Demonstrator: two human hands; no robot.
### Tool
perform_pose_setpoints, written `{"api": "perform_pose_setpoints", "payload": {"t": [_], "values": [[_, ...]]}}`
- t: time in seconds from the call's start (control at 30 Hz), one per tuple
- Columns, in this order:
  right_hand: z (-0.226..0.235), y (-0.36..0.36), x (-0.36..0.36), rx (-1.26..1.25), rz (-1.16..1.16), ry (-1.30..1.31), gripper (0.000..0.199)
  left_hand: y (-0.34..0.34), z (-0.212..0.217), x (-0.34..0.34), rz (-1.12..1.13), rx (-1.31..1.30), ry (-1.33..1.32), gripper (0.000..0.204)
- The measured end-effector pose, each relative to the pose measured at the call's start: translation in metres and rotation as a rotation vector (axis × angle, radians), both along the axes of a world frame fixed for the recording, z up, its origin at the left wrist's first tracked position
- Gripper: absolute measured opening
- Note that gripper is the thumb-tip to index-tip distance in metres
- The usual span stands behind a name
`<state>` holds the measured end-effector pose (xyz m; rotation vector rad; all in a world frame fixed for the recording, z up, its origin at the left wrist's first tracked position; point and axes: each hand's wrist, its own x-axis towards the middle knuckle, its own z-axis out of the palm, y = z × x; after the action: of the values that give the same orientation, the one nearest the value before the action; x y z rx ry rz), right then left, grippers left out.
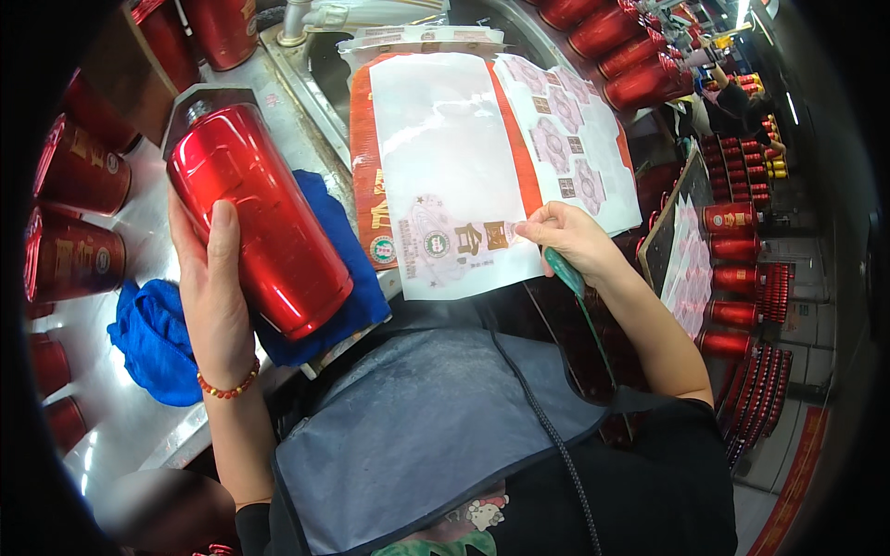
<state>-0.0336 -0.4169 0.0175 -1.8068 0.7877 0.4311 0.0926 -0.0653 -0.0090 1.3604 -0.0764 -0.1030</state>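
My left hand (220,278) is wrapped around a glossy red bottle (261,218), which lies tilted with its small threaded neck toward the far left. Its lower end is over a blue cloth (343,246). With thumb and fingertips, my right hand (567,239) pinches a printed decal (496,234) at the near edge of a white decal sheet (445,120). A green tool (565,271) with a long thin shaft is tucked in the same hand, below the fingers. Under the sheet is a red and orange printed board or package (363,148).
More decal sheets (565,130) lie to the right. A second blue cloth (158,338) is bunched on the metal counter (153,241). Several finished red bottles (79,250) stand at the left, others (640,56) at the far right. A metal sink (324,69) is behind; racks of bottles (765,398) and a person (737,107) are beyond.
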Motion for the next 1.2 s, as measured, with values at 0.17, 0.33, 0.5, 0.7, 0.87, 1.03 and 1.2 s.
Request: {"api": "perform_pose_setpoints", "payload": {"t": [0.17,0.33,0.5,0.7,0.87,1.03,1.2], "values": [[-0.021,0.007,-0.004,-0.070,-0.046,-0.178,0.036,-0.002,0.001,0.001,0.014,0.047,0.004,0.075],[-0.023,0.002,-0.010,-0.108,-0.020,-0.160,0.029,-0.001,0.002,0.001,0.032,0.053,0.008,0.077],[-0.017,0.007,-0.008,-0.026,-0.015,-0.138,0.023,-0.002,0.004,0.000,0.024,0.041,0.008,0.077],[-0.004,0.012,-0.007,-0.227,0.102,-0.267,0.022,0.000,0.003,0.001,0.007,0.040,-0.009,0.075],[0.013,0.013,-0.004,-0.470,0.235,-0.221,0.024,-0.002,0.005,0.000,0.010,0.022,-0.001,0.073],[0.026,0.041,-0.008,-1.221,0.532,-0.366,0.019,-0.002,0.004,0.001,-0.005,-0.003,-0.010,0.072],[0.045,0.058,0.000,-1.220,0.628,-0.512,0.013,-0.003,0.002,0.002,0.008,0.010,-0.046,0.071]]}}
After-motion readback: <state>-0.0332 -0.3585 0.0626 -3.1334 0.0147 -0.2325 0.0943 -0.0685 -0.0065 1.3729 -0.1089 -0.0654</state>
